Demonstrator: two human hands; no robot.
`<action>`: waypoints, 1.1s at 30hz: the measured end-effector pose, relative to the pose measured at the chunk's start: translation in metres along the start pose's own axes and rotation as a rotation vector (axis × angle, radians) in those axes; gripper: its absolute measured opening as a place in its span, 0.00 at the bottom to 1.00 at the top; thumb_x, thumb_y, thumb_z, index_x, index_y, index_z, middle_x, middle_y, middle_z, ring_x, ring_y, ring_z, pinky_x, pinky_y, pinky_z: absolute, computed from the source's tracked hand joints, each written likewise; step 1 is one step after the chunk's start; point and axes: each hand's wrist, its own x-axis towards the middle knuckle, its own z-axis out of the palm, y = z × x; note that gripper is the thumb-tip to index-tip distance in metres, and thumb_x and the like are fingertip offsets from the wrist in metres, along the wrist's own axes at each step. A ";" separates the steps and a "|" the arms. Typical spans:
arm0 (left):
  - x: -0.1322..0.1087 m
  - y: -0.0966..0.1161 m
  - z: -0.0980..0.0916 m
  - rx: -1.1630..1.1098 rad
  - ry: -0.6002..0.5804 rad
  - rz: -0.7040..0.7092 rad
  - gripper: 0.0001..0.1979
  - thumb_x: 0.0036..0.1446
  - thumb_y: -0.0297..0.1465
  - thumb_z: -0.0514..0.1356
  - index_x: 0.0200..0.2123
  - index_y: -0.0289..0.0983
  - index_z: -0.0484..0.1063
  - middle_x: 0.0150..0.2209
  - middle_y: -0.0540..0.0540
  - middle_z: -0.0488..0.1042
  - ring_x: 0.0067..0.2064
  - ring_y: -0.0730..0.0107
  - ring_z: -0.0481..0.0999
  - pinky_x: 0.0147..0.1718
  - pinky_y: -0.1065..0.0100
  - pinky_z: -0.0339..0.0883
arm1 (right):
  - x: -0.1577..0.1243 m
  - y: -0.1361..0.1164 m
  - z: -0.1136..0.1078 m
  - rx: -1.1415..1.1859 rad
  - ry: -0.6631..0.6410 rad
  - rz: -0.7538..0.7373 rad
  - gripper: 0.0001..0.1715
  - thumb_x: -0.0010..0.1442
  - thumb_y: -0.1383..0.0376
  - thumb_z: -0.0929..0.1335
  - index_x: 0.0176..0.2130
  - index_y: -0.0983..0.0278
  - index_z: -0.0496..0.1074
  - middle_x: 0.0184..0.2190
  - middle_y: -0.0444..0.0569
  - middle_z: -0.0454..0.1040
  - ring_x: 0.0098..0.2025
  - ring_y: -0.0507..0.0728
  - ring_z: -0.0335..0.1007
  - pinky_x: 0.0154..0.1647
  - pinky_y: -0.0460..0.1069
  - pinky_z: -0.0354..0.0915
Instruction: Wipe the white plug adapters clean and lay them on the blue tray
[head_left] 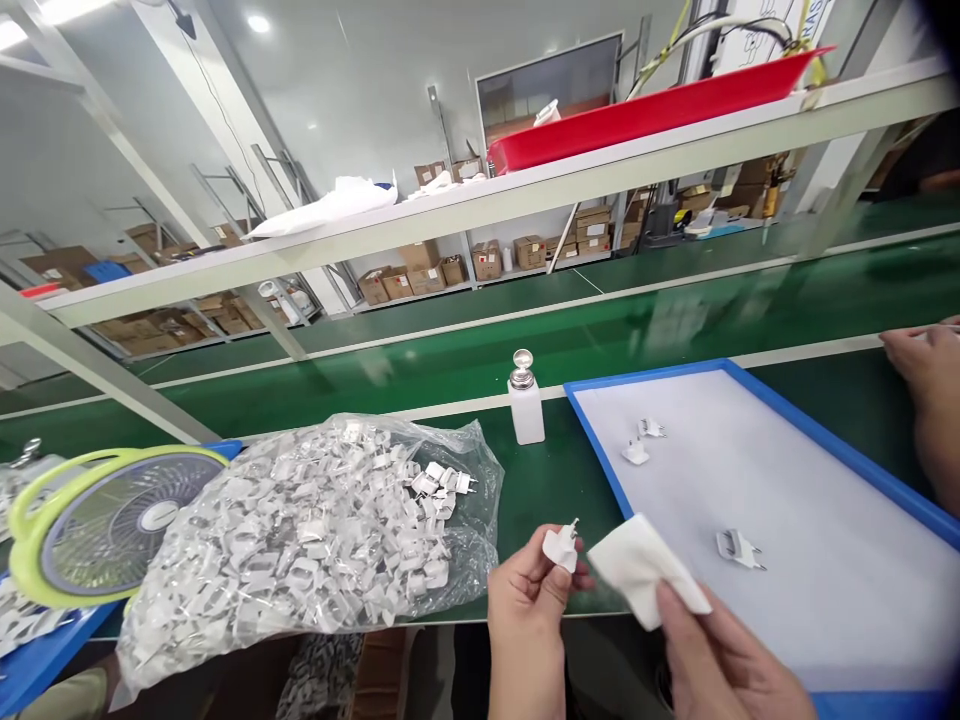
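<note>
Between the thumb and fingers of my left hand (534, 590) is a white plug adapter (562, 547), its two pins pointing up. My right hand (712, 645) pinches a folded white cloth (641, 568) just to the right of the plug, with a small gap between them. On my left lies a large clear plastic bag (300, 530) full of similar white plugs, its mouth toward my left hand. To the right, a blue-rimmed tray (645, 375) with a white lining holds several loose plugs, one of them a plug (739, 549) near my right hand.
A white pump bottle (526, 410) stands between bag and tray. A lime-green fan (120, 525) sits at the far left. Overhead runs a shelf (420, 215) with a red tray (645, 115). Another person's hand (930, 370) rests beyond the tray at the right.
</note>
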 end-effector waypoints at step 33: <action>-0.015 -0.021 0.016 -0.244 -0.103 -0.239 0.22 0.48 0.45 0.74 0.42 0.37 0.84 0.40 0.39 0.82 0.43 0.59 0.78 0.46 0.62 0.70 | 0.031 -0.049 -0.014 -0.402 -0.475 -1.095 0.26 0.66 0.79 0.64 0.61 0.66 0.71 0.39 0.53 0.76 0.39 0.55 0.76 0.38 0.48 0.75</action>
